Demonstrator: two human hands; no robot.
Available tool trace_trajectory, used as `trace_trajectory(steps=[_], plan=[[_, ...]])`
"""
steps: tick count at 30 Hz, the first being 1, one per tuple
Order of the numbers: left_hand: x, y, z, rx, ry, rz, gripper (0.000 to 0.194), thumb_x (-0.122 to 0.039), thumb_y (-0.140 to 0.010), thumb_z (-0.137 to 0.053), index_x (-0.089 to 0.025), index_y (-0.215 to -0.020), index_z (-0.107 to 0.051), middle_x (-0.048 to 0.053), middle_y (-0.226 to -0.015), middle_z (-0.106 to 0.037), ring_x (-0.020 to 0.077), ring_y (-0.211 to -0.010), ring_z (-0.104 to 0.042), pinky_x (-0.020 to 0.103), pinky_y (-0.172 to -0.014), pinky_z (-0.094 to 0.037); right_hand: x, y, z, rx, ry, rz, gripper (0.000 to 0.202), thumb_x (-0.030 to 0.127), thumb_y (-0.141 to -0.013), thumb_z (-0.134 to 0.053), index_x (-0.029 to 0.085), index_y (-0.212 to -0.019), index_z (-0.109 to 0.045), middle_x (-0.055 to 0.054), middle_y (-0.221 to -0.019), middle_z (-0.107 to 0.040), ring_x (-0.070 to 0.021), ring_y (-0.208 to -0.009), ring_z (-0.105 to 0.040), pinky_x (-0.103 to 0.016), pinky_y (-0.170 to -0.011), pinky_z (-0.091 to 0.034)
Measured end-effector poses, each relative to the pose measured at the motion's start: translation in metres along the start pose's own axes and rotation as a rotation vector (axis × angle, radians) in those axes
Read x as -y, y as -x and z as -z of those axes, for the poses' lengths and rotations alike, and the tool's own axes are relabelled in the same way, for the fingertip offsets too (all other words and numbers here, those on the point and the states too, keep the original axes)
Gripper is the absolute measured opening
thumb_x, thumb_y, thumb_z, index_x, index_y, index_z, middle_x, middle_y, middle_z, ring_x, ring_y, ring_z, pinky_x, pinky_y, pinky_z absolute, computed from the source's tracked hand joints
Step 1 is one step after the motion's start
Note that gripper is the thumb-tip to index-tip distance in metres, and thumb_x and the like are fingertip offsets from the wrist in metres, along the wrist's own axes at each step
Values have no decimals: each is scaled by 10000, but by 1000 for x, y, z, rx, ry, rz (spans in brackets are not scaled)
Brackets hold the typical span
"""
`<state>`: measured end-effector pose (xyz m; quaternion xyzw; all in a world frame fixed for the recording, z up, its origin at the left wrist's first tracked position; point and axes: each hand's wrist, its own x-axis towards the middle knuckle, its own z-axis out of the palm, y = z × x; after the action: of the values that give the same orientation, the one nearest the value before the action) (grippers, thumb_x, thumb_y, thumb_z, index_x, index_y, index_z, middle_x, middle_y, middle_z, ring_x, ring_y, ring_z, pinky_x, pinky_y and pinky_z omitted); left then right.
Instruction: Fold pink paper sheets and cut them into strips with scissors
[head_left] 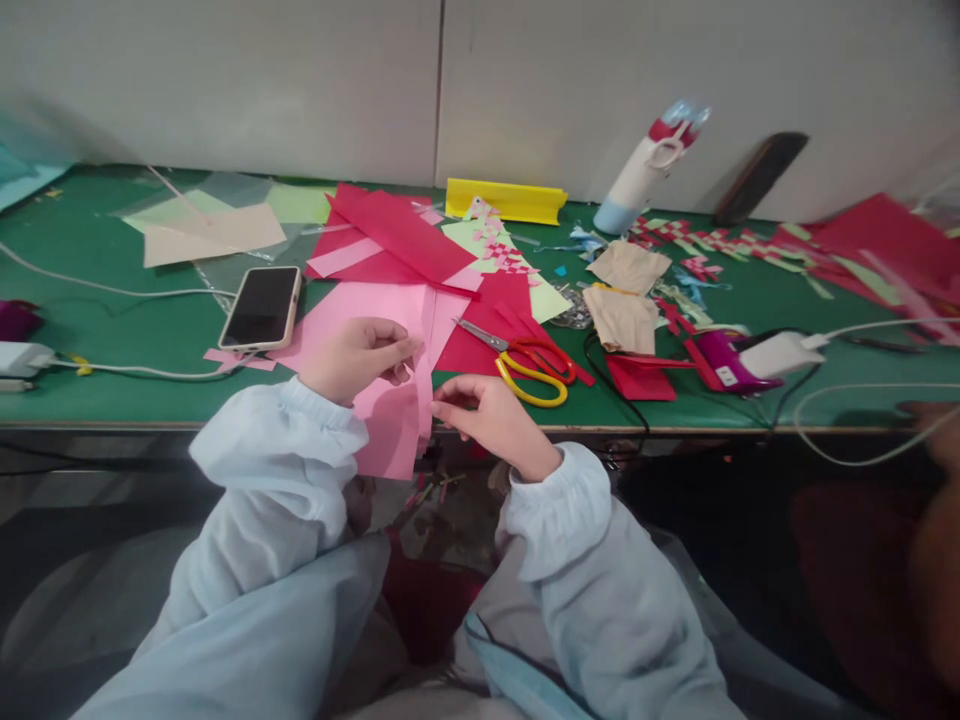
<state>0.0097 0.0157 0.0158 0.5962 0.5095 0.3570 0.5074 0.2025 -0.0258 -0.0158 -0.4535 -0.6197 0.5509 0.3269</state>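
My left hand (364,358) is closed, with thumb and fingers pinched at a narrow pink paper strip (424,385). My right hand (491,418) pinches at the strip's right edge with thumb and forefinger, its other fingers curled. Beneath both hands lies a larger pink paper sheet (386,430), its lower end hanging over the table's front edge. Scissors (534,370) with one red and one yellow handle loop rest just beyond my right hand, blades pointing left. Red paper sheets (409,240) are stacked behind the pink sheet.
A phone (261,308) lies on the green table (97,250) at left, beside a white cable. At right are a tan cloth (626,300), a white charger (780,355) and woven paper strips (720,240). A bottle (637,175) and a yellow holder (506,202) stand by the wall.
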Motion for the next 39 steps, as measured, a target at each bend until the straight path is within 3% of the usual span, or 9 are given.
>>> trace_trajectory(steps=[4, 8, 16, 22, 29, 39], plan=[[-3, 4, -3, 109, -62, 51, 332, -467, -666, -759, -144, -710, -698, 47, -586, -664, 125, -517, -596, 238, -525, -516, 1, -1, 2, -32, -112, -45, 298, 404, -671, -747, 139, -765, -647, 3, -635, -604, -94, -522, -509, -219, -463, -413], [-8, 9, -6, 225, -183, 80, 223, -376, -615, -791, -169, -612, -707, 34, -535, -655, 125, -486, -576, 234, -512, -501, 0, -3, 2, -44, -174, -74, 301, 392, -659, -757, 128, -761, -654, 4, -610, -607, -70, -479, -493, -205, -445, -410], [-11, 10, -9, 245, -177, 132, 189, -344, -609, -781, -177, -576, -700, 31, -515, -645, 129, -480, -568, 244, -515, -492, -3, -3, 2, -42, -240, -75, 236, 336, -672, -731, 126, -755, -660, -18, -639, -637, -83, -531, -544, -194, -450, -423], [-11, 10, -11, 248, -141, 171, 200, -337, -590, -796, -171, -563, -688, 29, -506, -641, 132, -479, -578, 239, -504, -495, -6, -3, 2, -37, -156, -58, 225, 343, -741, -691, 128, -787, -645, -17, -652, -625, -87, -538, -539, -205, -470, -431], [-9, 9, -9, 303, -190, 208, 236, -346, -599, -792, -145, -615, -669, 10, -530, -645, 122, -510, -602, 227, -542, -508, 1, -2, 2, -42, -50, -70, 104, 226, -803, -611, 135, -753, -615, 4, -641, -610, -67, -495, -521, -198, -491, -447], [-6, 8, -7, 310, -239, 189, 206, -336, -650, -738, -144, -638, -664, 1, -541, -641, 116, -531, -601, 227, -561, -509, 3, -1, 3, -46, -80, -96, 40, 162, -753, -621, 125, -754, -637, 27, -609, -602, -51, -455, -519, -180, -469, -437]])
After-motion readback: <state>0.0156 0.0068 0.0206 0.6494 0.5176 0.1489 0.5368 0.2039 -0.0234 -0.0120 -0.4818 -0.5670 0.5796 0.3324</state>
